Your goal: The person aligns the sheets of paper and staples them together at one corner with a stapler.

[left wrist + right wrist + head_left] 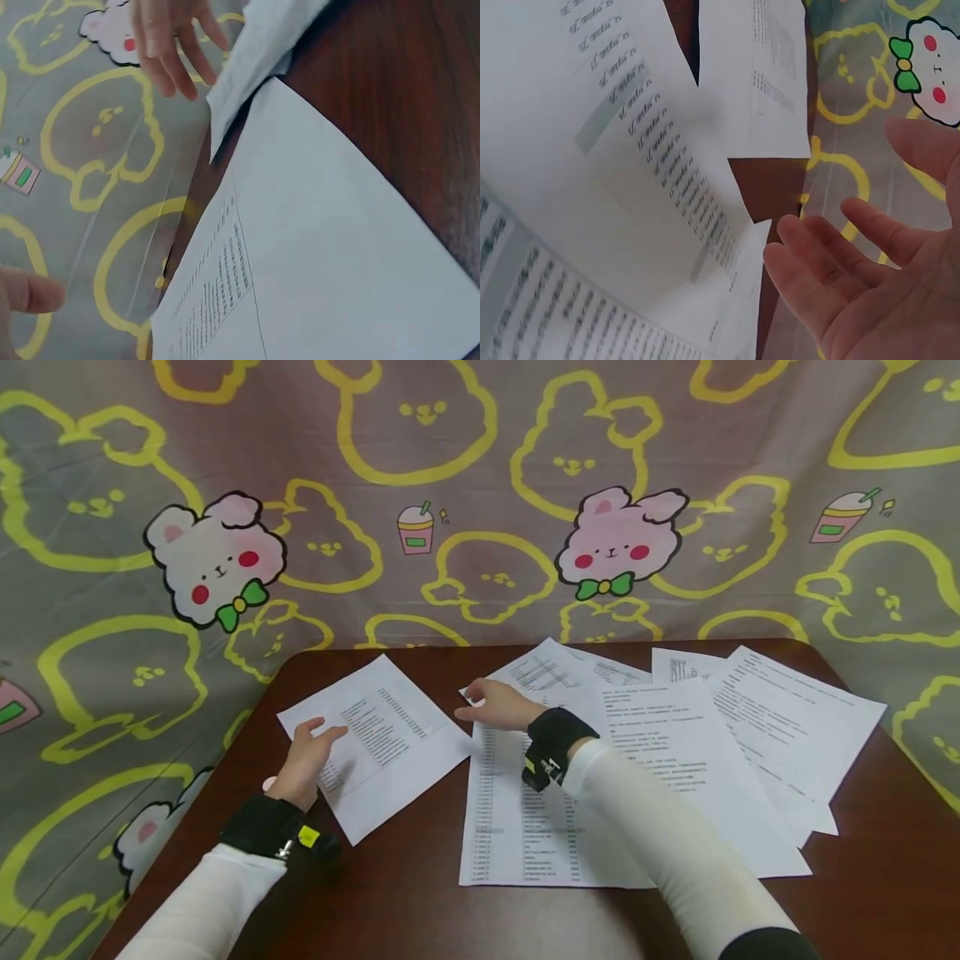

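Single white sheet [386,747], printed with rows of text, lies face up at left, set diagonally. Several white printed sheets [663,727] lie fanned and overlapping at right; front-left one bears dense columns.

From the head, we look forward and down over the brown table [405,893] toward the cartoon-print cloth [495,510] behind it, far enough back to take in both sleeved forearms. The left wrist view sits low and close over the lone printed sheet [393,743], facing across it to the right hand [498,706]; it is rolled so that the cloth runs down our left, with part of the left hand [306,764] at that edge. The right wrist view faces the other way — close over the overlapping printed sheets [652,743], cloth on our right. All three views share the lone sheet, and we see the right hand in each.
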Demonstrator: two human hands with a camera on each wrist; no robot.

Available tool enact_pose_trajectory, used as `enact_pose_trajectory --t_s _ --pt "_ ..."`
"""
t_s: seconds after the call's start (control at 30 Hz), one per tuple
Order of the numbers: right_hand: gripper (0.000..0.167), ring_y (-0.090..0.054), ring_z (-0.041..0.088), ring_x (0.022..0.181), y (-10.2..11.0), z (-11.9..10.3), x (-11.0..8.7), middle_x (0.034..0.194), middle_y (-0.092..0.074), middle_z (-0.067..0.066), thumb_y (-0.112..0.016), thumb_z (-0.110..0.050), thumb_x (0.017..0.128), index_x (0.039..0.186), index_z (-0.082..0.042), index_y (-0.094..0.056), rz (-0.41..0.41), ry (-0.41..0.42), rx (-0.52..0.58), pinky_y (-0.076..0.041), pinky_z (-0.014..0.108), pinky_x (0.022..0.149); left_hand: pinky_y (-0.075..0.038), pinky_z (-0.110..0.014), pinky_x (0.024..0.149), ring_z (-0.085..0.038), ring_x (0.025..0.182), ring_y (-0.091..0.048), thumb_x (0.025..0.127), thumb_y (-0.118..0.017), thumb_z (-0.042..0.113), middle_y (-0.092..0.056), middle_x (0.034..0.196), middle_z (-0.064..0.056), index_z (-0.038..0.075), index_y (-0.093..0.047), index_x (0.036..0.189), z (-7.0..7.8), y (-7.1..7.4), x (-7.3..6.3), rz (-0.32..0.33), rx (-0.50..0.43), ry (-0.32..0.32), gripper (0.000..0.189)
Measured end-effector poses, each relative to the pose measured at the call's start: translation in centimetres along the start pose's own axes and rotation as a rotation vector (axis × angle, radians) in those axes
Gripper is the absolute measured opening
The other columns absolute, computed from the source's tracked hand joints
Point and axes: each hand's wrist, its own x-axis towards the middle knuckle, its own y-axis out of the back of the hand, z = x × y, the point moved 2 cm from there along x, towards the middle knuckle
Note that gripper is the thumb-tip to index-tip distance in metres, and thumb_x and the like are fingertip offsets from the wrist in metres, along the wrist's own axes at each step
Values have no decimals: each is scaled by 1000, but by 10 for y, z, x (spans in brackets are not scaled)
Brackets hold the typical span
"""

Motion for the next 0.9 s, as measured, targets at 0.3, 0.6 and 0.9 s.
enact_pose_trajectory --t_s 0.3,0.6,0.9 --pt "58 -46 28 128 -13 -6 7 141 -47 17 -58 -37 97 142 -3 -43 -10 -34 66 -39 39 103 1 -53 113 -38 143 2 101 -41 31 11 158 -22 -1 9 151 -8 7 1 52 -162 64 78" --pt "61 -42 27 133 -27 -10 12 146 -43 15 -57 -37 97 145 -4 -40 2 -29 143 -37 39 105 -1 -48 115 -35 143 1 100 -41 30 12 158 -20 3 15 151 -7 5 5 133 -231 73 81" --pt "61 -37 27 136 -38 -10 11 148 -41 14 -55 -39 97 145 -4 -40 6 -70 174 -31 40 109 -4 -46 115 -32 142 -7 102 -39 28 7 160 -16 4 18 151 -8 7 8 127 -305 87 78"
